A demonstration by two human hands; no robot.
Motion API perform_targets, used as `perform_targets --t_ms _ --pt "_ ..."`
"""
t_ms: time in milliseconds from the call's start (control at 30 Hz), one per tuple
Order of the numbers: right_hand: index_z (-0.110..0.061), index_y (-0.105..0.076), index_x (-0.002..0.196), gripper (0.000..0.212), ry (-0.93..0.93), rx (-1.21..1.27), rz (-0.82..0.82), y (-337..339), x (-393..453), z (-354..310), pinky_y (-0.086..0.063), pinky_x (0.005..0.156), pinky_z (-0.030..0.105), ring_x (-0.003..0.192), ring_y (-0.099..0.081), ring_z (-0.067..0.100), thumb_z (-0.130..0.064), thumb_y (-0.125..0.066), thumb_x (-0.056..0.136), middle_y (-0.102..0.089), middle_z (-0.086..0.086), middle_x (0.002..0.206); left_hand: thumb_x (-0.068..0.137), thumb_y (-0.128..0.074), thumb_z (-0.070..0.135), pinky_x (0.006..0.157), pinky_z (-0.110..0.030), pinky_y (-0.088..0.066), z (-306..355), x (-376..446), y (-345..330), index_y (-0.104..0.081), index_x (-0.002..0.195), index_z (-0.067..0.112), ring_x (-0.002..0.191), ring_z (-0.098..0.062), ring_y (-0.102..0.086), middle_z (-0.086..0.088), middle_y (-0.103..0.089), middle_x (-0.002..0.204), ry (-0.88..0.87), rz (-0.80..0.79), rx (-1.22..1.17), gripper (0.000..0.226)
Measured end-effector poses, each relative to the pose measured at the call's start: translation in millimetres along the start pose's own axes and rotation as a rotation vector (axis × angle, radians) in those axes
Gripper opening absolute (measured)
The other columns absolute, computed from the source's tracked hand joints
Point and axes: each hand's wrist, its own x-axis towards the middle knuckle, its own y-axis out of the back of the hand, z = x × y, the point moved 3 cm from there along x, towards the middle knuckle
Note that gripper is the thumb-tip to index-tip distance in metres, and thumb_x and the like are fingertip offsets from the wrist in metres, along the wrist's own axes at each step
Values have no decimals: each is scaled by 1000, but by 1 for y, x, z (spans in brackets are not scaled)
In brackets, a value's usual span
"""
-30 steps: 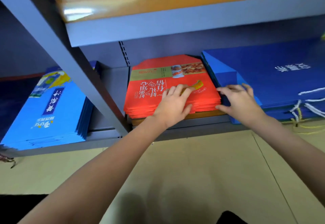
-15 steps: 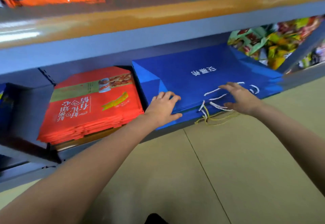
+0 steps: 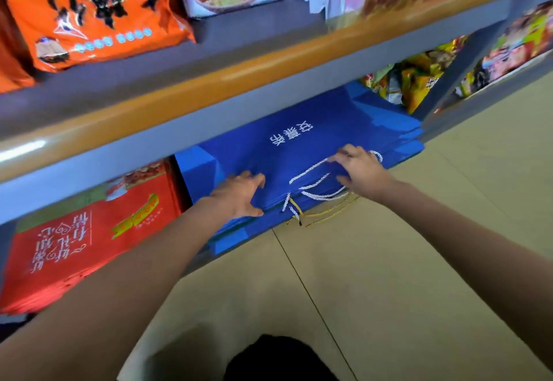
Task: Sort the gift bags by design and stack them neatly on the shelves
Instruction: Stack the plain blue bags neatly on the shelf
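Observation:
A stack of flat blue gift bags with white lettering lies on the bottom shelf, under the grey shelf board. My left hand holds the stack's front left edge, fingers on top and thumb along the front. My right hand is curled over the white rope handles lying on the top bag. Left of the blue stack sits a stack of red gift bags, with my left forearm crossing its right side.
Yellow cords from lower bags hang over the shelf front onto the beige tiled floor. Orange snack packs and other packets stand on the upper shelf. Colourful snack bags fill the shelf right of the blue stack.
My hands left the red stack and moved right onto the blue stack. My view swung right and up. The right hand's fingers have curled onto the white handles.

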Motion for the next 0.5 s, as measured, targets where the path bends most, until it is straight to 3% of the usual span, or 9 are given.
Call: perform_targets --t_ms 133,267,400,500 --pt "-15 -54 126 36 -78 229 49 -18 -14 -5 -35 103 40 122 -43 25 -13 -56 90 -42 8 133 82 -67 38 87 -36 -39 -2 7 2 -41 123 19 115 -32 -42 -6 -41 126 -35 -32 -17 52" --pt "-13 -57 118 30 -113 279 125 -28 -13 -9 -44 93 40 109 -53 25 -11 -58 88 -45 7 127 85 -60 42 75 -31 -39 -4 20 10 -44 114 15 90 -24 -45 -7 -50 109 -106 -4 47 43" --pt "-7 -66 95 22 -196 416 390 -15 -22 -30 -41 73 24 84 -56 18 -27 -62 88 -59 4 97 94 -44 39 77 -36 -43 -5 14 12 -44 112 9 91 -31 -49 -15 -56 105 -106 124 70 36" --pt "-8 -65 82 36 -194 483 409 -29 -21 -65 -45 73 29 84 -57 20 -44 -69 78 -65 4 81 99 -34 42 70 -36 -38 -4 13 7 -43 115 5 101 -38 -54 -19 -58 108 -34 267 119 41"
